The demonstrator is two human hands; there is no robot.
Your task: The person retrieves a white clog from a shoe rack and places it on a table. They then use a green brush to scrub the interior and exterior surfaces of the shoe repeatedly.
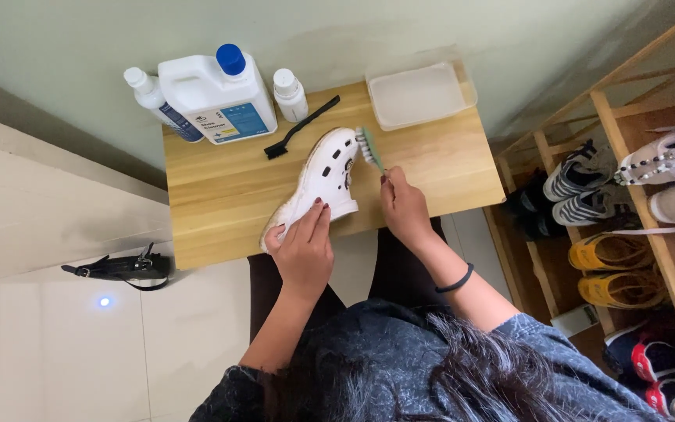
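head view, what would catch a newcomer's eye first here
The white clog at the middle of the wooden table stands out: the left hand steadies its heel while the right hand presses a green brush to its toe. Next, the big white jug with a blue cap at the table's back edge.

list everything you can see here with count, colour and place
clog shoe: 1, white, table centre
scrub brush: 1, green, at shoe's toe
thin brush: 1, black, behind shoe
jug: 1, white with blue cap, table back
small bottles: 2, white, flanking jug
tub: 1, clear, table back right
table: 1, light wood
strap: 1, black, floor left
shoe rack: 1, wooden, right
left hand: on shoe's heel
right hand: grip on scrub brush
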